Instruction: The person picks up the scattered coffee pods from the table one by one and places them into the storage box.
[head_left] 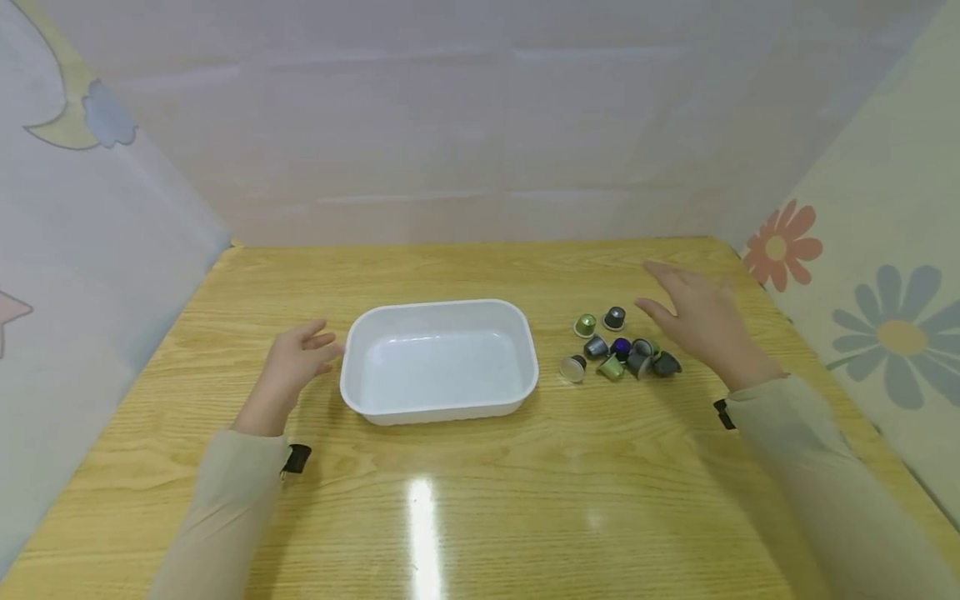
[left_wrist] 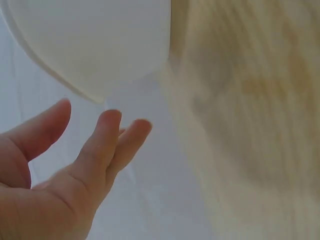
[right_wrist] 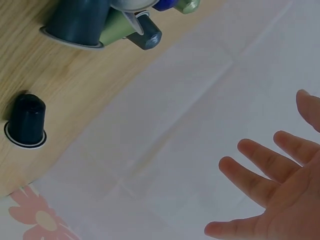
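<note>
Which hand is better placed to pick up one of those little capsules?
Probably the right hand: it hovers near the capsules, fingers spread and holding nothing. The left hand is farther away, with the white tray between.

The splayed hand (right_wrist: 292, 200) hangs well apart from several capsules (right_wrist: 77, 22).

The white tub (head_left: 438, 373) sits flat and open side up, long and round-cornered, just beside the left hand (head_left: 294, 357). Over to the tub's right, near the right hand (head_left: 703, 323), there's a little huddle of coffee capsules (head_left: 611, 368) in green, grey and black (one a rather lovely purple). A green one (head_left: 586, 324) and a dark one (head_left: 614, 317) stand on their rims at the far edge; several others lie tipped over, some touching.
</note>
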